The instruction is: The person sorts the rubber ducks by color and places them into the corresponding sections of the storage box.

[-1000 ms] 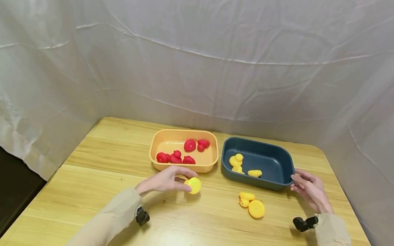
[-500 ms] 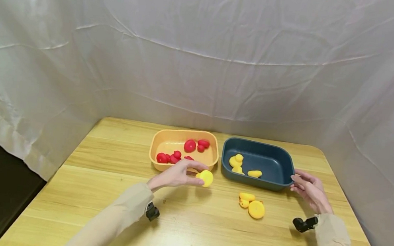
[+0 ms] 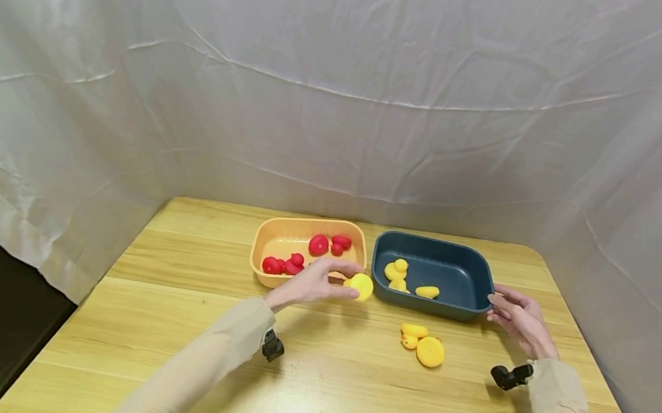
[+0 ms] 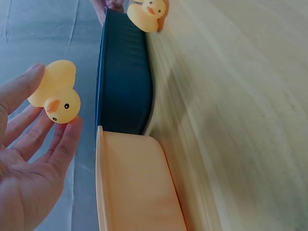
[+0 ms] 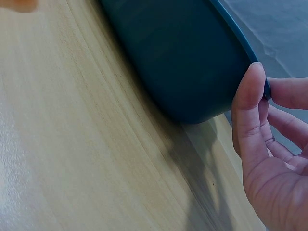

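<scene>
My left hand (image 3: 315,284) pinches a yellow rubber duck (image 3: 362,286) between thumb and fingers, above the front right corner of the orange bin (image 3: 267,279). In the left wrist view the duck (image 4: 60,91) has its orange beak and dark eyes toward the camera. My right hand (image 3: 523,321) grips the right end of the dark blue bin (image 3: 441,307), thumb on the near side of the rim and fingers beyond, as the right wrist view shows. Yellow ducks (image 3: 395,272) lie at the left of the blue bin, and several red ducks (image 3: 295,263) sit in the orange one.
In front of the blue bin, more yellow rubber ducks (image 3: 431,351) lie in a cluster on the wooden table (image 3: 347,397). The two bins stand side by side toward the table's back edge. A pale curtain (image 3: 338,133) hangs behind and at both sides.
My left hand has carried the yellow duck to the right and farther back, from before the orange bin to near the gap between the bins. My right hand has stayed on the blue rim.
</scene>
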Demonstrator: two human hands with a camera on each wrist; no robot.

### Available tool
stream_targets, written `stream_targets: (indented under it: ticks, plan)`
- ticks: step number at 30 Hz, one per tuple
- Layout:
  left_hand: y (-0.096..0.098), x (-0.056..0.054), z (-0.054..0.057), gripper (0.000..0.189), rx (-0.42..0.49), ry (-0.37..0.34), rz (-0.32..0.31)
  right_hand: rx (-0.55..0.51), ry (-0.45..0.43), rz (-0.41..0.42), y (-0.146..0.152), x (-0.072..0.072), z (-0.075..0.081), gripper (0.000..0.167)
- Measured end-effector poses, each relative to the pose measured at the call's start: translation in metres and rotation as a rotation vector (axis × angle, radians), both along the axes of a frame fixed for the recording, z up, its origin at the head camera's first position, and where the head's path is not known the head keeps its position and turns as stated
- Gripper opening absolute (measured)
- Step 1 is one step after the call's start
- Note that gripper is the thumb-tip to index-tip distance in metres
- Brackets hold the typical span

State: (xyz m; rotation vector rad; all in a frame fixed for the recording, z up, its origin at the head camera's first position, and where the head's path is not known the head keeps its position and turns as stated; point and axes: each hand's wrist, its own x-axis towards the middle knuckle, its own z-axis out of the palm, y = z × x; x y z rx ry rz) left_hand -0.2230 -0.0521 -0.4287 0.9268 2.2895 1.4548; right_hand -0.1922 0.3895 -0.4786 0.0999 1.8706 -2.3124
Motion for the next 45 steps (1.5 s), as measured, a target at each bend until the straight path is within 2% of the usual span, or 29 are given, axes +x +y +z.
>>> stream_targets:
  ticks: [13,20,32,39,45]
  plan:
    - [0.020,-0.014,0.002,0.051,0.009,0.016,-0.010,-0.016,-0.014,-0.001,0.000,-0.001,0.001,0.024]
    - [0.036,-0.018,0.001,0.051,0.019,-0.008,0.006,-0.008,-0.013,-0.005,0.000,0.000,0.001,0.023]
    - [0.059,-0.027,0.001,0.051,-0.003,0.047,0.032,-0.025,-0.017,-0.007,0.000,0.000,0.001,0.023]
    - [0.070,-0.031,-0.001,0.052,0.020,0.005,0.053,-0.019,-0.005,0.002,0.000,0.000,0.000,0.024]
    - [0.082,-0.036,-0.006,0.049,0.029,0.002,0.078,-0.006,0.000,0.002,-0.001,0.000,0.000,0.023]
